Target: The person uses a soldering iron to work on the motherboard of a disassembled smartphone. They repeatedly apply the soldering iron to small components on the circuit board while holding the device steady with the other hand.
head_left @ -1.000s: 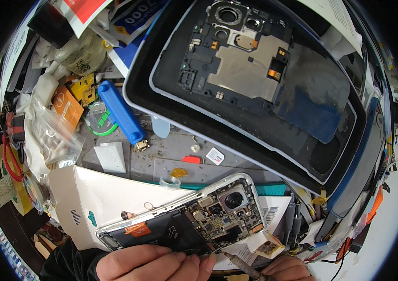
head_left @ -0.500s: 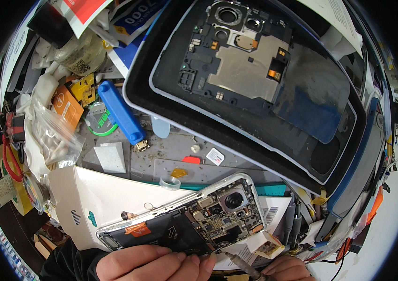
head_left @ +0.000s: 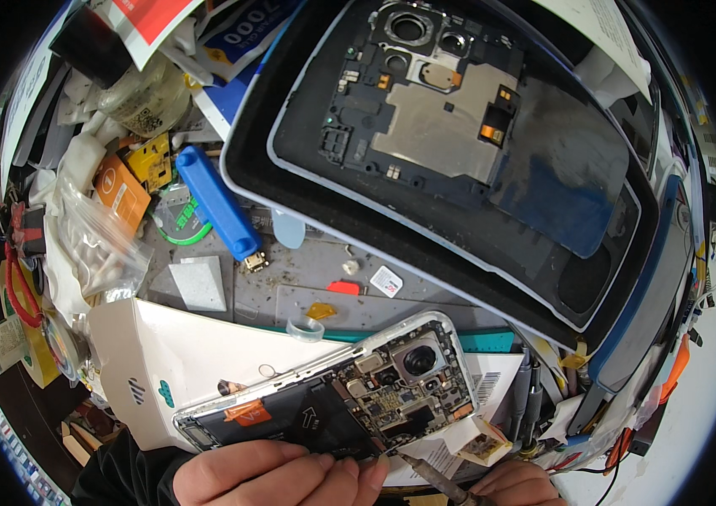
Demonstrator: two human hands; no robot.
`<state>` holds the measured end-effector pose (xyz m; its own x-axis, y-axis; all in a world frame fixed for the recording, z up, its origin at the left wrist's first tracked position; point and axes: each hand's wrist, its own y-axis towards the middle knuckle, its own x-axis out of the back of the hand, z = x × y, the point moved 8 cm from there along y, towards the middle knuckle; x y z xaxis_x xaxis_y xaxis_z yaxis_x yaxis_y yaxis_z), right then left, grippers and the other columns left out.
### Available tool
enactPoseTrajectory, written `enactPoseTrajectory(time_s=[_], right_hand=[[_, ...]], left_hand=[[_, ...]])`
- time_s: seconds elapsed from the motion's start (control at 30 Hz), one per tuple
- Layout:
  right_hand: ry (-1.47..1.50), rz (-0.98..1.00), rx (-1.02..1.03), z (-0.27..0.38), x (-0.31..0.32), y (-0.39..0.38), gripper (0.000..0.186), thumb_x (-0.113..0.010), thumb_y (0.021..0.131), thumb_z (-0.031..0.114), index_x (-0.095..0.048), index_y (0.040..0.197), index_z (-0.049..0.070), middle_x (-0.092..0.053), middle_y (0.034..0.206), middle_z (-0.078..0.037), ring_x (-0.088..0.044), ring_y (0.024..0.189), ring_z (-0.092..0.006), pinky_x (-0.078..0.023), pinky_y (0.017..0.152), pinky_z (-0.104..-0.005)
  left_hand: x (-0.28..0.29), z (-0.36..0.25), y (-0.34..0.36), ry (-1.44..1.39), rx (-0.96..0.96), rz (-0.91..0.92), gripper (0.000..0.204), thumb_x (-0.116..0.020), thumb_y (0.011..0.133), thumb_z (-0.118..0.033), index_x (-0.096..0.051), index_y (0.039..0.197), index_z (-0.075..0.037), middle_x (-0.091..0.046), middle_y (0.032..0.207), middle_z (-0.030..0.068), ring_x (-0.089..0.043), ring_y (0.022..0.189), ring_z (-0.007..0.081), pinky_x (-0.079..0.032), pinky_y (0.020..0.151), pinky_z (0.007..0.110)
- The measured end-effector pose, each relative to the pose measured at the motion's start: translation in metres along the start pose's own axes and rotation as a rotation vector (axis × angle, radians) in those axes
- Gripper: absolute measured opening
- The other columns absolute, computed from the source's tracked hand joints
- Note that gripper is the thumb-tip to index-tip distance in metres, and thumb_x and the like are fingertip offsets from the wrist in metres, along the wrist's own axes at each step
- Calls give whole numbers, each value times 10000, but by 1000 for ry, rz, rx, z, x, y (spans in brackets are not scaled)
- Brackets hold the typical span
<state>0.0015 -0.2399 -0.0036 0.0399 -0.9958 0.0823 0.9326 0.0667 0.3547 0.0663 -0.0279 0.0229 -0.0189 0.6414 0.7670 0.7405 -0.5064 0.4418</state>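
A grey, speckled table [head_left: 324, 261] lies under crowded clutter, a black-lined tray [head_left: 248, 160] filling its upper right. Nearer, a white card [head_left: 155, 337] lies beneath the opened phone [head_left: 307, 413], whose long axis slants from lower left up to its camera end at right, insides facing up. The left hand [head_left: 278, 478] curls at the phone's lower edge, hiding part of it; whether it pinches anything I cannot tell. The right hand [head_left: 514, 487], partly cut off, closes around a pointed tool [head_left: 440, 479]. Beyond lie a blue bar [head_left: 219, 202] and a red chip [head_left: 343, 288].
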Motion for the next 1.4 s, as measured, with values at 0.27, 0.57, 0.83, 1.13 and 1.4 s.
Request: enactPoseTrajectory(time_s=[0.27, 0.57, 0.83, 1.13, 1.4], right_hand=[[26, 5, -6, -1, 0, -1, 275, -749, 869, 108, -543, 1014, -3, -613, 762, -137, -590, 590, -241, -571, 572, -365], [-7, -32, -12, -1, 0, -1, 259, -739, 900, 136, -542, 1008, 7, -611, 745, -132, -590, 577, -236, -565, 570, -370], [5, -174, 54, 0, 3, -6, 253, -718, 932, 162, -519, 983, 13, -582, 713, -128, -578, 554, -236, -555, 554, -363], [12, -184, 45, 0, 5, -6, 259, -718, 934, 177, -522, 991, 18, -599, 725, -130, -583, 558, -234, -553, 561, -364], [1, -183, 55, 0, 4, -7, 265, -710, 940, 183, -513, 1017, 22, -593, 719, -123, -572, 561, -228, -540, 561, -352]], left_hand=[[0, 0, 0, 1, 0, 2, 208, -830, 702, -25, -826, 908, -58, -701, 977, 28, -664, 886, 187, -567, 716, 306], [0, 0, 0, -2, 0, 4, 217, -834, 695, -24, -826, 909, -61, -702, 973, 26, -665, 886, 185, -567, 719, 305], [0, 0, 1, -2, 2, -13, 226, -853, 687, -23, -824, 908, -63, -704, 968, 25, -667, 875, 183, -568, 703, 303], [0, -1, 1, -3, 6, -9, 239, -862, 682, -21, -823, 914, -61, -707, 974, 30, -666, 878, 185, -572, 704, 300], [1, -1, 1, -13, -7, 14, 237, -857, 691, -18, -821, 922, -56, -703, 983, 32, -663, 891, 188, -574, 717, 308]])
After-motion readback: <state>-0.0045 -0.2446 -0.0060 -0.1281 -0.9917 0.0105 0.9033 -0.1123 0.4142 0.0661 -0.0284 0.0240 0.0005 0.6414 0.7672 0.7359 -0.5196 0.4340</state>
